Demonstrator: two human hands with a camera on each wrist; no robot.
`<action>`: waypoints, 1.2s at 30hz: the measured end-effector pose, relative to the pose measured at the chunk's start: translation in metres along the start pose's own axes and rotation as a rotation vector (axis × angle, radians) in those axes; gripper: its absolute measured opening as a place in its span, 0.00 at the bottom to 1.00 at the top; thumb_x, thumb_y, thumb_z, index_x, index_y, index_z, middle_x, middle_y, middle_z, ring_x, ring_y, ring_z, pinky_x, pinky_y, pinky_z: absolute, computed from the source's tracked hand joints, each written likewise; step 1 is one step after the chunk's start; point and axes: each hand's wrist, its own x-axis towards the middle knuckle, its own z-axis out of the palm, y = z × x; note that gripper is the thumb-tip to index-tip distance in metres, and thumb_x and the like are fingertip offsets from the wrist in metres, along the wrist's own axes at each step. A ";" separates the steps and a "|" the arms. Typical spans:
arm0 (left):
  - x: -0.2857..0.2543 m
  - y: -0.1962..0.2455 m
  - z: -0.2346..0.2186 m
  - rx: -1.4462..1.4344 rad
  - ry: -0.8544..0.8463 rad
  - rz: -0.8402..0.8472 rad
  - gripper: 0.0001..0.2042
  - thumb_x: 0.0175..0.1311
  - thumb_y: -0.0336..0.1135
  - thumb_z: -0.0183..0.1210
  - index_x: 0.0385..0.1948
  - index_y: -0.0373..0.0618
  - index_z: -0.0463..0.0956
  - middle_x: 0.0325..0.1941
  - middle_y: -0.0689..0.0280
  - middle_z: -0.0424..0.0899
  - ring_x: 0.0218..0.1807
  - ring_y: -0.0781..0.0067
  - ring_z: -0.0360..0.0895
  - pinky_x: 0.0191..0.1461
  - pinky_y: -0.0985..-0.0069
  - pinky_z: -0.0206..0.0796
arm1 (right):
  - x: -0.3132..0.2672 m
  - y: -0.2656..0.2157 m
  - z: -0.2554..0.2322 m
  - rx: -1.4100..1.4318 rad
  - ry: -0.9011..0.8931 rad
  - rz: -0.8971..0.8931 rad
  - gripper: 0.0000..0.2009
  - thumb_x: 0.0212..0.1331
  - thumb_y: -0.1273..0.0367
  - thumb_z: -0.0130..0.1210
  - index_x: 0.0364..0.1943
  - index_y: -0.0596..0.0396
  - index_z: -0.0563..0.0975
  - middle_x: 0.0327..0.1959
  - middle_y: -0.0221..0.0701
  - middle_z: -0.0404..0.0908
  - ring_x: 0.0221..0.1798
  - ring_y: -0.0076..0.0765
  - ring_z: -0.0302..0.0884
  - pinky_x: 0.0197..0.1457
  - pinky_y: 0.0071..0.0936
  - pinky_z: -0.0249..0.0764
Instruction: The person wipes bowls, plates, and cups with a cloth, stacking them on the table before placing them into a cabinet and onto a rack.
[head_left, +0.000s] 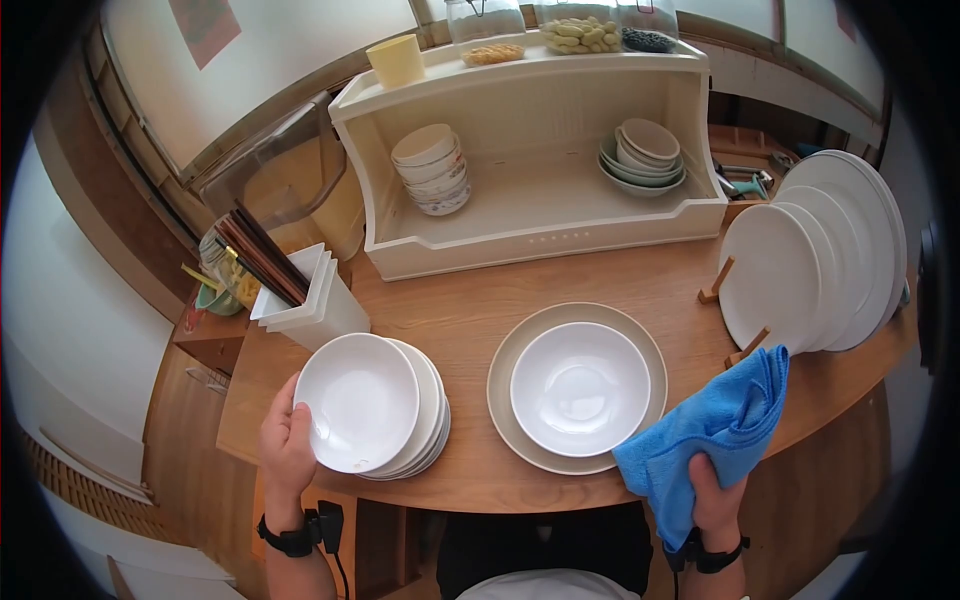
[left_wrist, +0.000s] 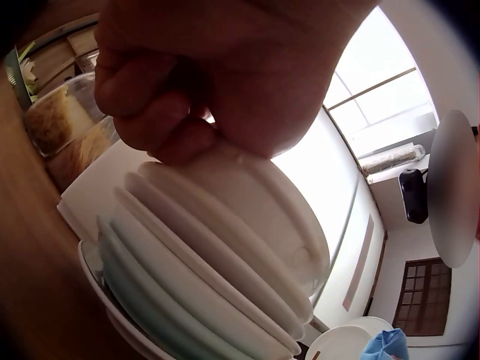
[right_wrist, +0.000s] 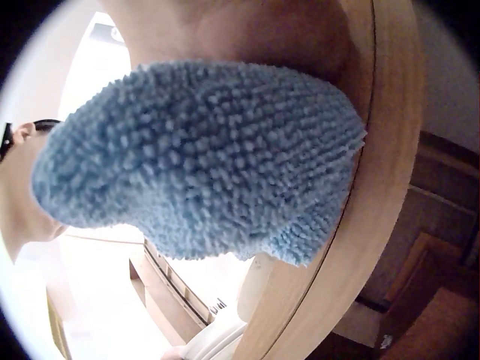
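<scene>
Head view: left of the beige plate [head_left: 500, 385], my left hand [head_left: 287, 445] grips the top bowl [head_left: 358, 403] of the stack [head_left: 438, 428]; to the plate's right, my right hand [head_left: 717, 495] holds the blue cloth [head_left: 725, 410]. I advise a firm rim pinch, any lift level.

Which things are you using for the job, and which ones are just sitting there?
Probably for the job:
blue cloth, in the right hand
top white bowl, gripped by the left hand
dishes stacked under it

Probably just sitting there:
chopsticks
yellow cup
jars
small bowls on the shelf
</scene>
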 end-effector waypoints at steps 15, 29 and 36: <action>-0.079 0.025 0.032 0.024 0.309 0.534 0.14 0.70 0.33 0.46 0.52 0.36 0.70 0.21 0.70 0.67 0.23 0.83 0.60 0.26 0.83 0.51 | -0.005 0.001 0.001 -0.071 -0.039 -0.039 0.18 0.59 0.65 0.60 0.51 0.57 0.73 0.46 0.30 0.77 0.48 0.29 0.74 0.54 0.29 0.70; -0.029 0.071 0.188 0.438 -0.318 0.611 0.25 0.60 0.39 0.60 0.56 0.36 0.67 0.64 0.38 0.61 0.64 0.35 0.62 0.66 0.54 0.56 | -0.009 0.015 -0.004 -0.096 -0.035 -0.185 0.22 0.51 0.70 0.65 0.50 0.59 0.73 0.47 0.34 0.77 0.49 0.34 0.75 0.56 0.32 0.69; -0.015 0.062 0.198 0.537 -0.411 0.458 0.27 0.62 0.40 0.59 0.59 0.34 0.63 0.62 0.36 0.63 0.65 0.37 0.62 0.66 0.59 0.58 | -0.011 0.025 -0.012 -0.196 -0.100 -0.326 0.25 0.47 0.72 0.67 0.51 0.60 0.72 0.47 0.37 0.77 0.48 0.36 0.77 0.54 0.32 0.72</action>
